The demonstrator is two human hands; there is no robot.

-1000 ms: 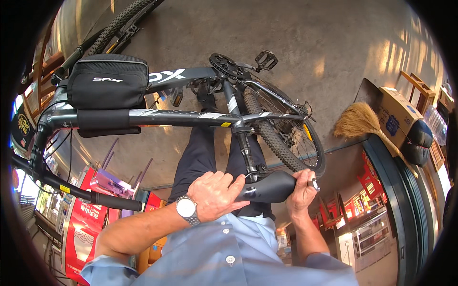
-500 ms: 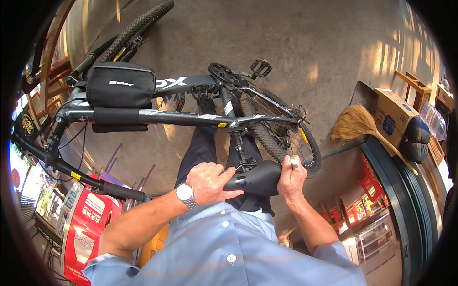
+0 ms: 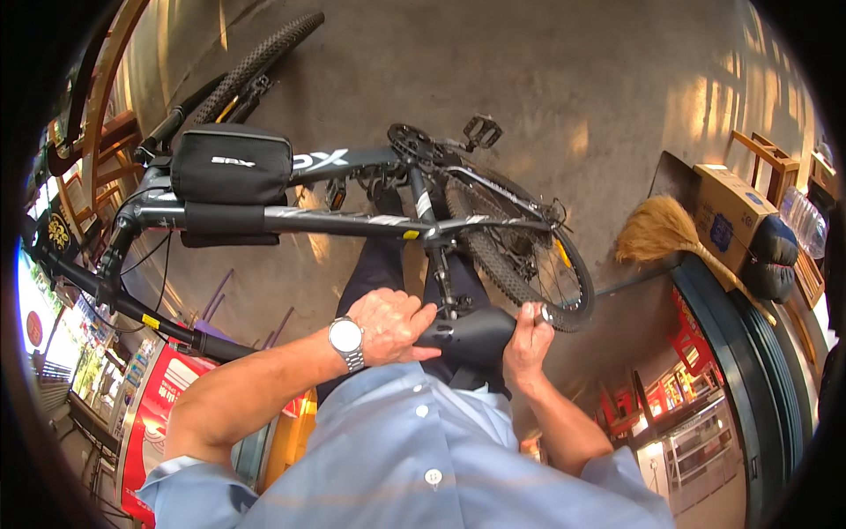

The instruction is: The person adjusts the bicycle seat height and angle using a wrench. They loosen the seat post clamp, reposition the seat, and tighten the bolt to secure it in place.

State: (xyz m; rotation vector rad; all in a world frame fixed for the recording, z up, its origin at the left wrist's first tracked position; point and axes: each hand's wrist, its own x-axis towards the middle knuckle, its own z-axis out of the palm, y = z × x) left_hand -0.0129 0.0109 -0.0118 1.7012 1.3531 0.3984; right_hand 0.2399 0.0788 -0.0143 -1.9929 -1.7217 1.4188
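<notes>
Saddle (image 3: 471,335), black and mounted on the seat post of a dark bicycle (image 3: 370,216), is found just in front of the person's body. Its front part is covered by the left hand (image 3: 392,324), the fingers curled down over it, a silver wristwatch (image 3: 346,339) being worn at that wrist. Its rear end is gripped by the right hand (image 3: 526,342), fingers closed around it. A black frame bag (image 3: 231,163) is strapped to the top tube. A straw broom (image 3: 656,231) and a cardboard box (image 3: 731,212) are seen to the right on the concrete floor (image 3: 564,79).
</notes>
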